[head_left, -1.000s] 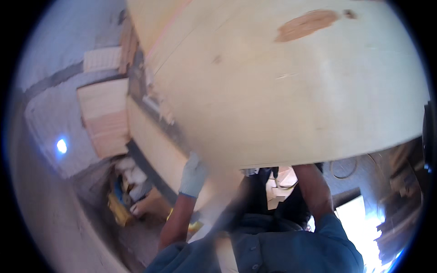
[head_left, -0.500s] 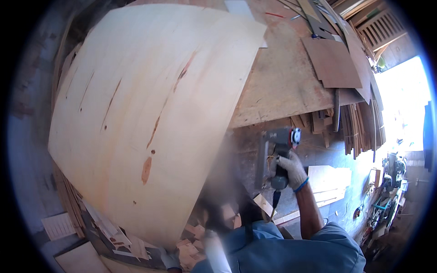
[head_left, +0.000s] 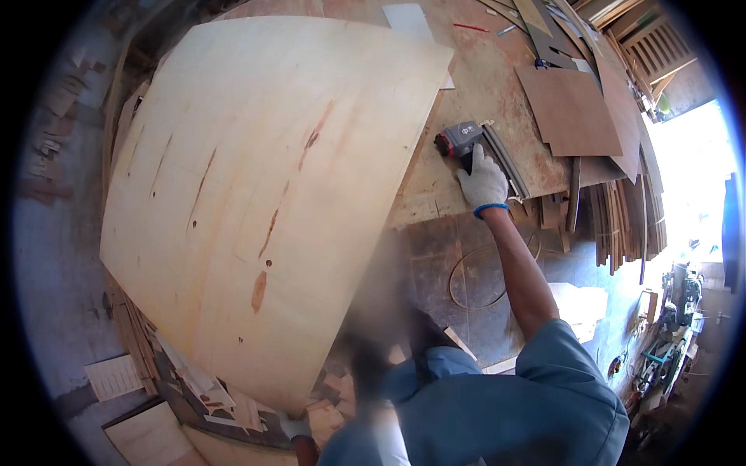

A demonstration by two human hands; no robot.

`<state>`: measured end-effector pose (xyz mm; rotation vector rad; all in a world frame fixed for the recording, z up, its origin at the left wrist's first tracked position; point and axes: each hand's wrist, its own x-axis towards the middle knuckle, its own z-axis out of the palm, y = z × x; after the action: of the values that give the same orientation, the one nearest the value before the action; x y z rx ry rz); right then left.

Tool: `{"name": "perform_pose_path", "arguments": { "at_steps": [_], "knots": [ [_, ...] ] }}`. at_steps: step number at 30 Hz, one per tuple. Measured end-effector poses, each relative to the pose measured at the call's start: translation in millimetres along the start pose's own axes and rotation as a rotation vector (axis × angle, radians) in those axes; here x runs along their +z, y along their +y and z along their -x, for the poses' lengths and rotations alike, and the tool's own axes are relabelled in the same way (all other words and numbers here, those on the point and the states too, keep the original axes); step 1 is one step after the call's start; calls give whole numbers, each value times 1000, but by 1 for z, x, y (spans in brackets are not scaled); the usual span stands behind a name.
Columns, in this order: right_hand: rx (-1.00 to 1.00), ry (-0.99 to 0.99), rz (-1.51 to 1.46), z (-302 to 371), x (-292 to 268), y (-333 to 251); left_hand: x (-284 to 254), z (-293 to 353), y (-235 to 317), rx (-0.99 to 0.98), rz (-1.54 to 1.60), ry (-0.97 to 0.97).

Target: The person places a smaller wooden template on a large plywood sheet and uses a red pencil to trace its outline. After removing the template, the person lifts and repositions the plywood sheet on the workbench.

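Note:
A large pale plywood sheet (head_left: 256, 202) with brown knots and streaks lies across the worktable (head_left: 423, 186) and overhangs its near side. My gloved right hand (head_left: 485, 182) is closed around a grey-and-black air nail gun (head_left: 466, 140), which rests on the table just right of the sheet, its red-and-black end facing left. At the sheet's near lower corner, my gloved left hand (head_left: 294, 426) grips the edge; its fingers are small and partly hidden.
Brown boards (head_left: 571, 113) and strips lie at the table's right, with a bundle of wood strips (head_left: 622, 221) below. A hose (head_left: 458, 283) loops over the floor. Scrap pieces (head_left: 330, 412) lie near my feet, and machinery (head_left: 668, 334) stands at far right.
My right hand has carried the nail gun forward from beside the table and set it on the tabletop. The left hand stays at the sheet's near corner.

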<state>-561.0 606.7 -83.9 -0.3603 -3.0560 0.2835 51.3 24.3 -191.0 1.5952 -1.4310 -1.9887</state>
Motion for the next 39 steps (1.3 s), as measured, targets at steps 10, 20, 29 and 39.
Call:
{"name": "perform_pose_path", "arguments": {
  "at_steps": [10, 20, 29, 39],
  "knots": [
    [29, -26, -50, -6, -10, -12, 10, 0, -10, -60, 282, 88],
    [60, -68, 0, 3, -6, -13, 29, 17, -6, 47, -33, 216],
    [39, -34, -3, -6, -2, -5, 70, 42, 38, -56, -159, 454],
    [-10, 73, 62, 10, 5, -17, 103, 36, 43, 18, -126, 440]
  ]
}}
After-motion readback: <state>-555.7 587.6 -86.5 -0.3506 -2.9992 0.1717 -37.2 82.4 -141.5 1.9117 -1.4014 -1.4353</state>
